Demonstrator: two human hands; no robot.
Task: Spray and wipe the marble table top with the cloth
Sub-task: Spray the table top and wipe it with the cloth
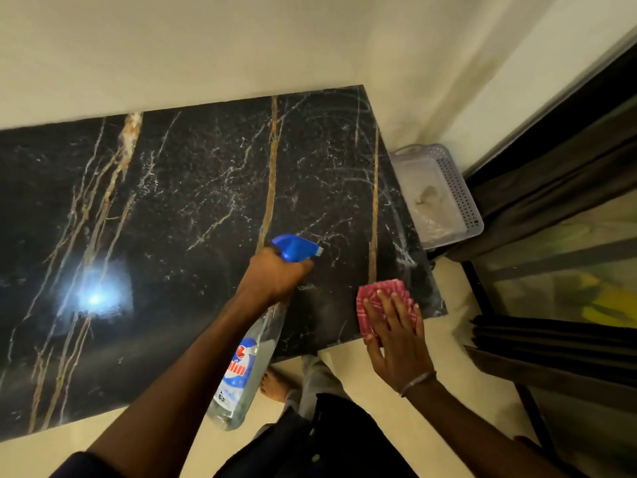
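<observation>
The black marble table top (193,208) with gold and white veins fills the middle of the head view. My left hand (275,276) grips the neck of a clear spray bottle (241,370) with a blue trigger head (296,248), nozzle pointing right over the table's right part. My right hand (396,336) lies flat, fingers spread, pressing a folded red and white cloth (370,298) onto the table's near right corner. Faint wipe streaks show on the far right of the marble.
A cream wall runs behind the table. A grey perforated plastic basket (458,188) stands on the floor past the table's right edge. Dark curtains and a glass door (568,270) are on the right. My bare foot (274,384) and the pale floor show below the table's front edge.
</observation>
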